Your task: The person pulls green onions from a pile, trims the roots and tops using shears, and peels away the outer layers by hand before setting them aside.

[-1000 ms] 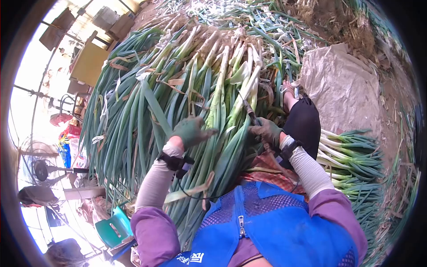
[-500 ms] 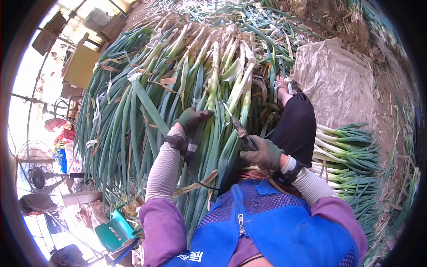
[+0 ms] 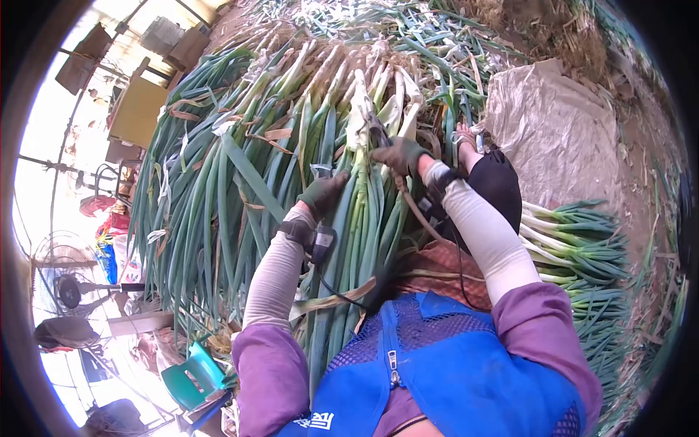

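Note:
My left hand [image 3: 325,195], in a dark work glove, is closed around the green leaves of a large green onion [image 3: 357,120], just below its white shank. The roots of this onion point away from me, and its leaves run down toward my lap. In my gloved right hand [image 3: 403,156] is an air blow gun [image 3: 376,130] with a brownish hose [image 3: 416,207] trailing back toward me. Its front end is at the white shank; the nozzle tip is hard to make out. Beneath and left of my hands spreads a thick pile of green onions [image 3: 211,182].
Cleaned green onions [image 3: 564,237] lie stacked at my right. Beyond them is a pale woven sheet [image 3: 542,131]. My dark-trousered leg [image 3: 495,193] sits beside the pile. On the left are a green plastic stool [image 3: 191,379] and a fan [image 3: 67,290]. Leaf scraps [image 3: 364,14] cover the far ground.
My right hand has moved forward and left with the air blow gun, from near my lap up to the onion's white shank. The left hand has barely moved.

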